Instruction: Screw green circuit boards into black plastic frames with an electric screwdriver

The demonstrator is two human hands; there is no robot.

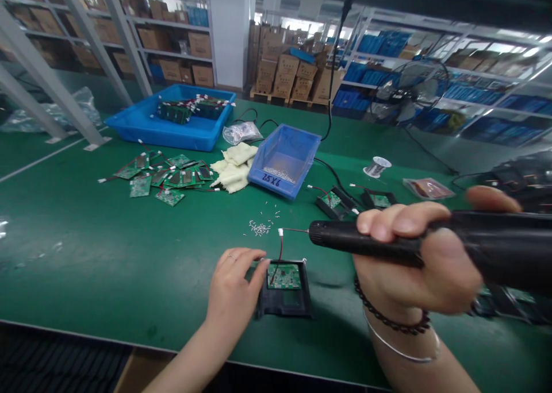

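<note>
My right hand [409,255] is wrapped round a black electric screwdriver [340,236] held nearly level, its thin bit pointing left. The bit's tip is close to a white connector [280,232] on a red and black wire. That wire runs down to a green circuit board [284,276] lying in a black plastic case [287,304] on the table. My left hand [239,272] pinches the case's upper left corner between thumb and fingers. Small screws [259,228] lie loose beyond the left hand. Whether the fingertips also hold a screw is too small to tell.
A blue bin [282,146] of screws stands ahead, beside yellow cloths [235,166] and a pile of circuit boards [172,177]. Farther left is a large blue tray [168,137]. Two cases [334,202], a solder spool [377,167] and a bag [428,189] lie right.
</note>
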